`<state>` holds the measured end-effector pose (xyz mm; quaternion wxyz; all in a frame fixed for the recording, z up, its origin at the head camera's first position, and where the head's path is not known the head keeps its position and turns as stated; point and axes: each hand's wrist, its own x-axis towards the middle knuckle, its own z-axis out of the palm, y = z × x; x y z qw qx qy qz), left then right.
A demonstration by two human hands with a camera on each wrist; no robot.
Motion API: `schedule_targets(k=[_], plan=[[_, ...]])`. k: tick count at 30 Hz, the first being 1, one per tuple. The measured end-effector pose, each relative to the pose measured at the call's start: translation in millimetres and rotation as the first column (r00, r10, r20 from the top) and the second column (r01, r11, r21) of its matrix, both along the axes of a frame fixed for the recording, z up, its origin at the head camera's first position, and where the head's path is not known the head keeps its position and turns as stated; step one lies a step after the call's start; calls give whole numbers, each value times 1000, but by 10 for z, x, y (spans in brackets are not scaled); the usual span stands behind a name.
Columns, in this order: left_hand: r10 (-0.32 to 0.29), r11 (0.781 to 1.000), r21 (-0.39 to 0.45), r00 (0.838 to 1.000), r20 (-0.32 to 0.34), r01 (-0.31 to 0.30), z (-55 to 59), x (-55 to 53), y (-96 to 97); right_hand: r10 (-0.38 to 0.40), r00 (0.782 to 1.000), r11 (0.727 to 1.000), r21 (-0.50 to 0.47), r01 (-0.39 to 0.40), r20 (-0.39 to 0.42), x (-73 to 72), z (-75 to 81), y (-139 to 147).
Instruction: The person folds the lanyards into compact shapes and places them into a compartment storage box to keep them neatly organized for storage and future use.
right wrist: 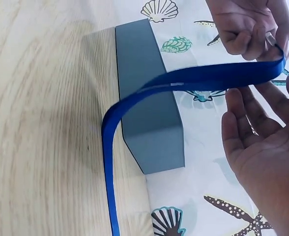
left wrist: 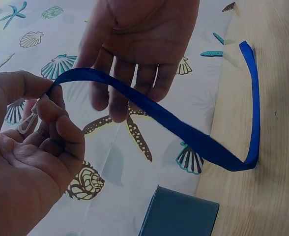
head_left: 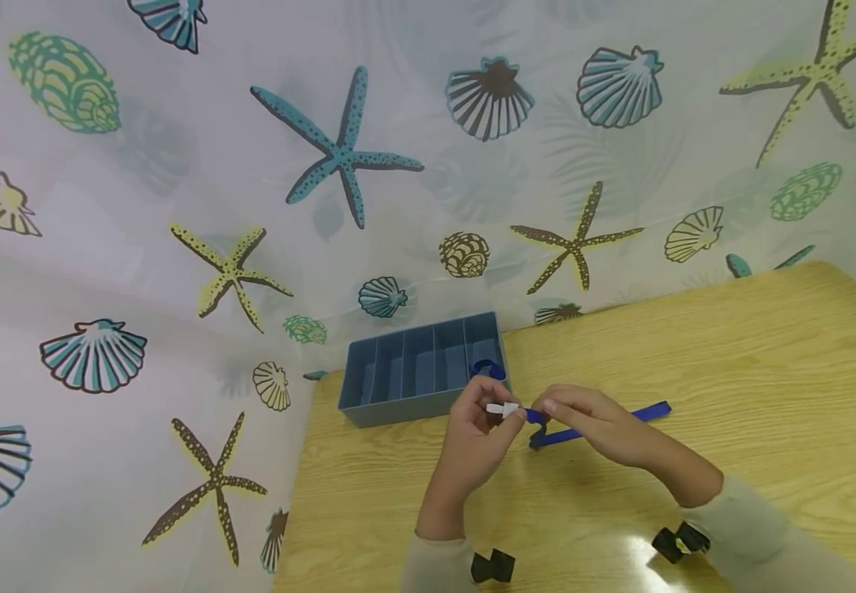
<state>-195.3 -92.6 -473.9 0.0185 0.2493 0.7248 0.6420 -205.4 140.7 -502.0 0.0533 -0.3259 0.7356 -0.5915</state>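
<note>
My left hand [head_left: 472,441] pinches the end of a blue lanyard [left wrist: 184,132] where a small whitish clip [head_left: 502,408] is fixed. From there the strap arches down, and its far part lies on the wooden table. Close by, my right hand [right wrist: 267,132] has its fingers loosely extended beside the strap near the clip end. The right thumb stands apart from those fingers, and the strap is not gripped between them; whether a fingertip touches it, I cannot tell. In the left wrist view, the clip's wire-like loop [left wrist: 28,123] shows beneath the left fingers.
Behind the hands stands a grey-blue divided box [head_left: 405,403] with several compartments. A coiled blue strap [head_left: 488,367] sits in its rightmost compartment. The wooden table [head_left: 754,371] extends to the right, and a curtain [head_left: 413,99] printed with shells and starfish hangs behind it.
</note>
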Motion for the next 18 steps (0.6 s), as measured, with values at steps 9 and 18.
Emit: schedule_targets(k=[9,18], plan=[[-24,1000,13,1000,8,24,0,15,3,134,989,981,-148,-123,65,26,-10,-77],[23,999,31,1000,5,-23,34,38,-41,139,981,968,-227,-106,134,61,43,-67]])
